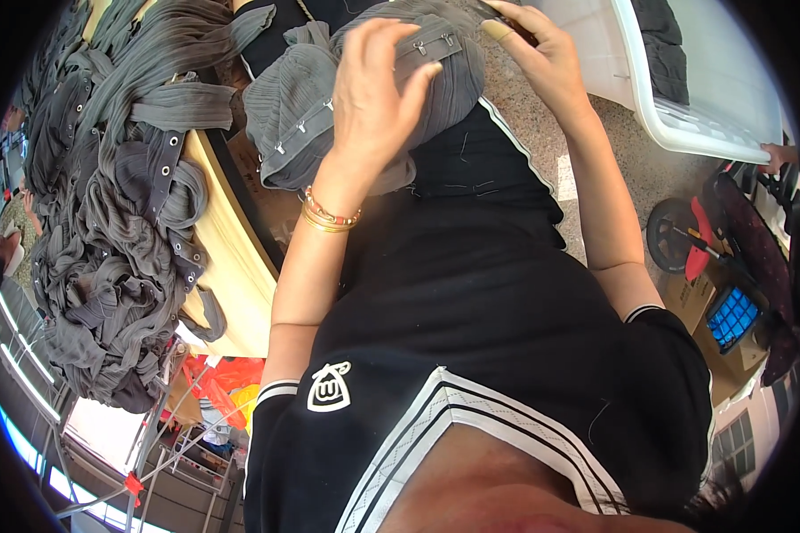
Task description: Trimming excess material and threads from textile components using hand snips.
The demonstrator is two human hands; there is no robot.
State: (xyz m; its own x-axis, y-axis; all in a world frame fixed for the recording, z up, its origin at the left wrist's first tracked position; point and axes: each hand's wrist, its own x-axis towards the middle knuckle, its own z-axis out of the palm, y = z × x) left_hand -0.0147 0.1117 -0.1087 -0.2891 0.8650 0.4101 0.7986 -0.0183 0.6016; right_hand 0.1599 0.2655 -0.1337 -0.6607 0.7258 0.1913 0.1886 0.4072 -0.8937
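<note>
You are wearing a black top with white-striped trim (507, 355), which is filling the 6 o'clock half of the view. At 9 o'clock, a large pile of grey pleated garments (116, 222) with eyelet strips is lying on the yellow surface (231, 258). At 2 o'clock, a white plastic crate (676, 115) is standing on the speckled floor (622, 160).

At 12 o'clock, you are working on one grey pleated garment (307, 107), which is bunched on your lap just beside the surface edge; its hook strip (431, 46) is running across the top of the bundle.

Your left hand (373, 89) is lying palm-down on the garment with fingers curled, pressing the fabric. Your right hand (533, 53) is pinching the garment's far edge at 1 o'clock; a pale guard is covering one fingertip (498, 29). Gold bangles (329, 216) are circling your left wrist.
</note>
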